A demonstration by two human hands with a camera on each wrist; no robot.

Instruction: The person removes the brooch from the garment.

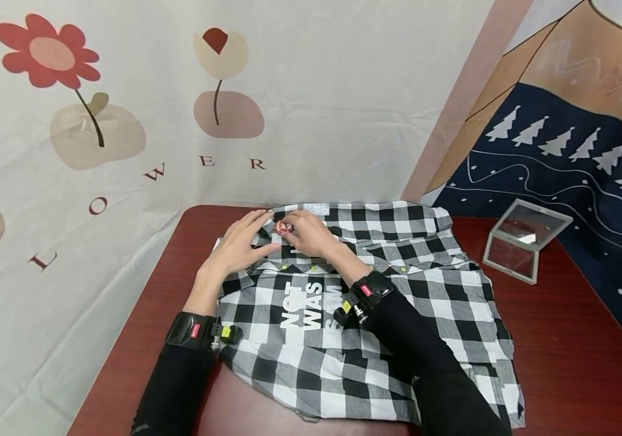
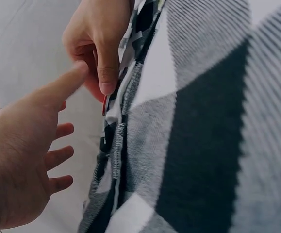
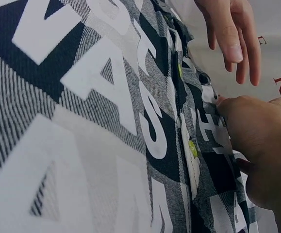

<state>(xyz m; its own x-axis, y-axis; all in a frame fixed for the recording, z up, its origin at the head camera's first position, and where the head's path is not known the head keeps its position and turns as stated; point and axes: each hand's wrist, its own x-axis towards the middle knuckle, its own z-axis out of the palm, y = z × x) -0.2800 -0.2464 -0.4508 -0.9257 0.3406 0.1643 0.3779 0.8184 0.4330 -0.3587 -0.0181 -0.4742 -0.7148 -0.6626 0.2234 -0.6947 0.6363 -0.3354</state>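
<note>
A black-and-white checked shirt (image 1: pixel 311 357) with white lettering is spread on the table, its buttoned front running across the middle. Near its upper left part, my right hand (image 1: pixel 311 233) pinches a small round red thing (image 1: pixel 283 227) with a pattern on it, perhaps a badge, close against the cloth. Just left of it, my left hand (image 1: pixel 242 242) is held over the shirt with fingers extended and thumb apart, holding nothing. In the left wrist view only a red edge (image 2: pixel 105 104) shows below the right fingertips. In the right wrist view that thing is hidden behind the right hand (image 3: pixel 256 141).
A red-brown table (image 1: pixel 572 339) bears the shirt. At its right side stands an open hinged square case (image 1: pixel 518 242) with a clear lid. A pale curtain with printed flowers (image 1: pixel 338 109) hangs behind, and a dark blue printed cloth (image 1: pixel 561 169) at the right.
</note>
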